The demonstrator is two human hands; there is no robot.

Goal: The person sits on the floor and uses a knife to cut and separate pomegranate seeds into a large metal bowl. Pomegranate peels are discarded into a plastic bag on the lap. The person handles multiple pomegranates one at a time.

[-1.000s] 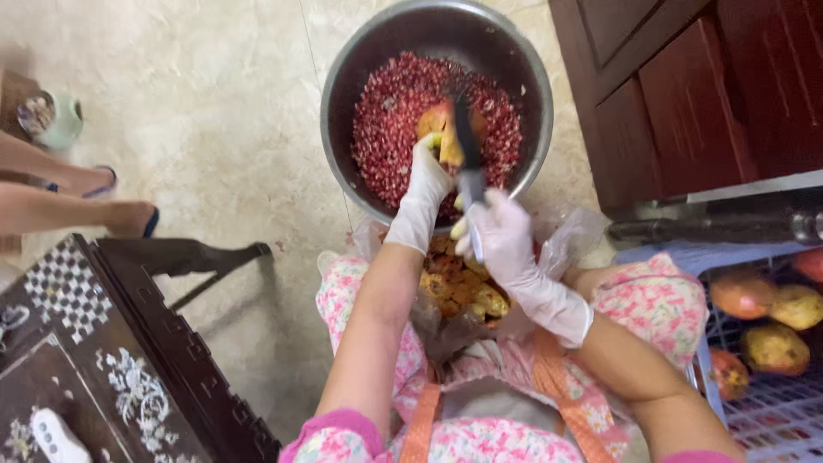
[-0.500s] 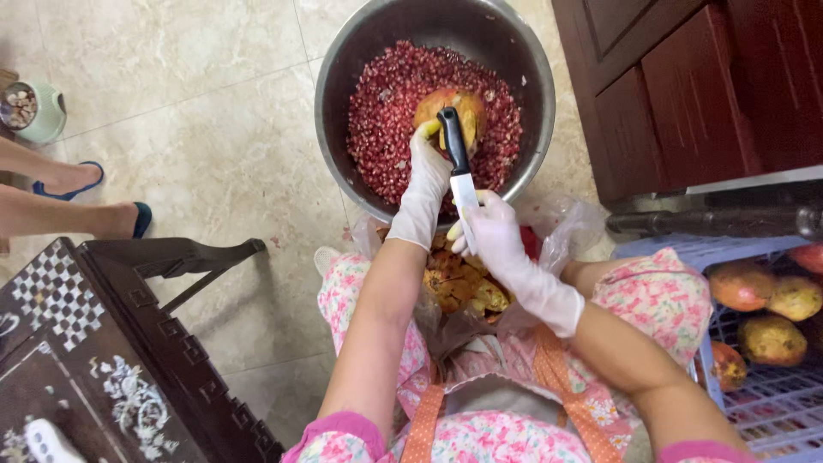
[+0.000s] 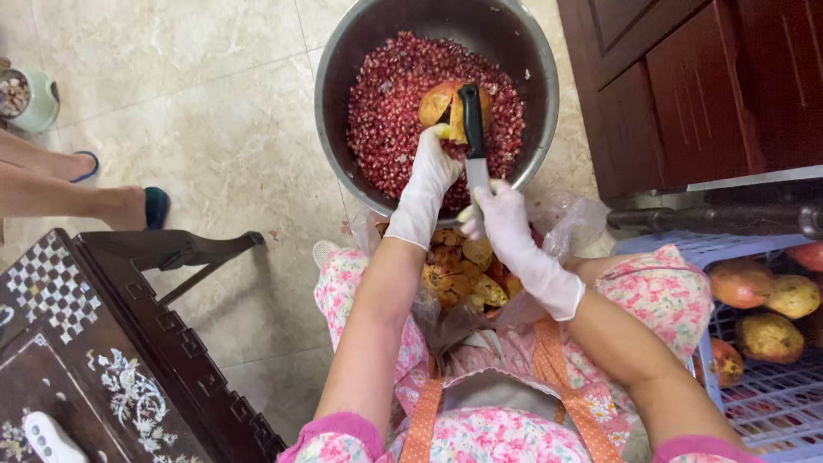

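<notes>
A large steel bowl (image 3: 324, 103) on the floor holds a heap of red pomegranate seeds (image 3: 394, 111). My left hand (image 3: 429, 176), in a white glove, holds a pomegranate piece (image 3: 437, 101) cut side down over the seeds. In my gloved right hand (image 3: 504, 221) is a knife (image 3: 471, 120), gripped by the blade. Its black handle points away from me and lies against the back of the fruit.
A clear bag of empty peels (image 3: 459, 270) sits on my lap. A blue crate (image 3: 771, 403) with whole pomegranates (image 3: 793, 296) stands at right, below a dark wooden cabinet (image 3: 686, 86). An inlaid dark table (image 3: 103, 343) is at left, with another person's feet (image 3: 129, 206) beyond it.
The knife handle has swung from a slant across the fruit to straight up against it. Both hands have stayed over the bowl's near edge.
</notes>
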